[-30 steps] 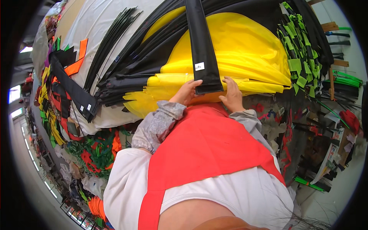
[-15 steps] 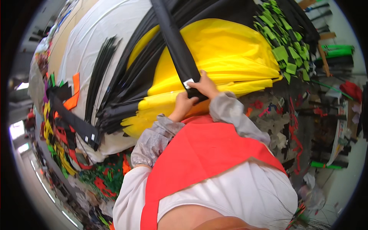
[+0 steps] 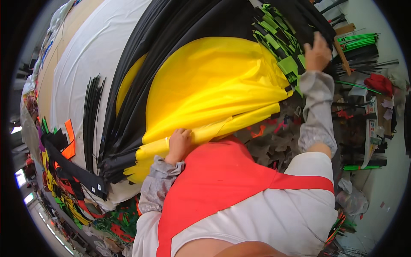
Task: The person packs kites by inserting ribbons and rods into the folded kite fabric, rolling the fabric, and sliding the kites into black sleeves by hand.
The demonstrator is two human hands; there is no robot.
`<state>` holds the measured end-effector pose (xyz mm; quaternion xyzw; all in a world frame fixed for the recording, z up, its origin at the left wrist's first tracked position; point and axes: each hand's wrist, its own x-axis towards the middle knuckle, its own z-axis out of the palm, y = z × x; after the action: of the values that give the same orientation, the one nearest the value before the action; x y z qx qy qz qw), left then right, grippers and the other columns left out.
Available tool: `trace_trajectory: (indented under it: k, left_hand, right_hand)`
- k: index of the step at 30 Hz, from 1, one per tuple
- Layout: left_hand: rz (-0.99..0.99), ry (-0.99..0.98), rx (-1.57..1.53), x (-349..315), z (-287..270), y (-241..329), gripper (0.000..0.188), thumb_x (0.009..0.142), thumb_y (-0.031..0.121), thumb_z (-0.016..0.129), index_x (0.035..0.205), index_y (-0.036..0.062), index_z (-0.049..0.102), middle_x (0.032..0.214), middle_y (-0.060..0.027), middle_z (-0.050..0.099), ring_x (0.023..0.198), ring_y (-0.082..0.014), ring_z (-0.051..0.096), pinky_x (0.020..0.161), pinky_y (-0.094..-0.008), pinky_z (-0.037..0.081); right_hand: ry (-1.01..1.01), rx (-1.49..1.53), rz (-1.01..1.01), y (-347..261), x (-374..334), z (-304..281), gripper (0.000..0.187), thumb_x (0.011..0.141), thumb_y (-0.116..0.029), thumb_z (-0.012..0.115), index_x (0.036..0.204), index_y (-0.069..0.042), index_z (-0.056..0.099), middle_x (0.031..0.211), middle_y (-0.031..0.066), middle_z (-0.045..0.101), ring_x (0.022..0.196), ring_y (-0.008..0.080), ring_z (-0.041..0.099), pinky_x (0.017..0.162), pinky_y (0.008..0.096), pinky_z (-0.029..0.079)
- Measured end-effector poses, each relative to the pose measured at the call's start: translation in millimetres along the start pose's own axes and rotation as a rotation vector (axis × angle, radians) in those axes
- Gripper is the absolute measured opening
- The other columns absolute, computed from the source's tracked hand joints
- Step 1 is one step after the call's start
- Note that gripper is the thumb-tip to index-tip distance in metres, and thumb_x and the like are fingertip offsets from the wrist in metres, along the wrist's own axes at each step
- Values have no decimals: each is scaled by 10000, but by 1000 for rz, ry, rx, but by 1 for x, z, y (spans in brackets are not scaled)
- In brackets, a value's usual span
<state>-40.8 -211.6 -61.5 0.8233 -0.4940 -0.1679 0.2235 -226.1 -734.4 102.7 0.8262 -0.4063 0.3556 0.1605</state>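
A stack of yellow and black fabric panels (image 3: 205,81) spreads over the table before me, its near edge bunched in folds. My left hand (image 3: 180,144) is at that near edge, fingers curled over the yellow cloth beside a small white tag. My right hand (image 3: 318,53) reaches to the far right, thumb and fingers apart, over black fabric (image 3: 299,17) that hangs or lies along the table's right end. Right beside it is a pile of bright green and black strips (image 3: 278,38). Whether its fingertips touch the black fabric I cannot tell.
Thin black strips (image 3: 92,120) lie on a white sheet (image 3: 79,73) at the left. Near them are a tagged black strip (image 3: 77,171) and an orange piece (image 3: 69,139). Coloured scraps (image 3: 120,222) pile below left. Racks with black and green rods (image 3: 359,40) stand right.
The long black strip that both hands held is no longer in them or across the yellow fabric. My right hand has swung far to the right; my left has moved down-left onto the yellow edge.
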Motion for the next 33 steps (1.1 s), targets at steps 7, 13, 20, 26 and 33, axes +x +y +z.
trace_trajectory:
  k: [7,13,20,26,33]
  left_hand:
    - [6,-99,86,21,24,0,51,779,110,636,807,71,615,841,-122,593,793,-332,583,689,-436,493]
    - [-71,-211,79,28,34,-7,57,779,113,640,803,70,613,832,-110,596,815,-318,599,694,-418,510]
    - [-123,-219,-39,40,7,5,99,736,93,637,803,42,584,828,-144,582,803,-363,577,710,-446,488]
    - [45,-161,-37,28,-55,34,177,746,65,597,922,65,614,936,-82,625,837,-280,590,722,-386,491]
    - [159,73,-97,-25,-104,59,175,762,103,593,932,79,624,877,-39,645,782,-240,586,690,-355,479]
  right_hand:
    - [-714,269,352,41,-87,204,258,925,-239,605,1136,-106,672,1085,188,676,1051,395,624,914,453,490]
    - [-998,-202,415,54,-163,295,428,937,-214,524,1351,-110,546,1381,158,540,1239,408,516,1010,441,452]
    - [-911,84,498,31,-107,235,378,918,-320,624,1208,-78,636,1087,217,664,1019,380,633,867,464,492]
    - [-634,647,-171,-97,-68,85,177,860,-116,682,1033,-82,662,930,132,666,843,349,652,700,407,511]
    - [-1117,775,-981,-256,-150,38,217,876,-105,575,1091,-100,606,855,116,647,821,318,667,694,412,533]
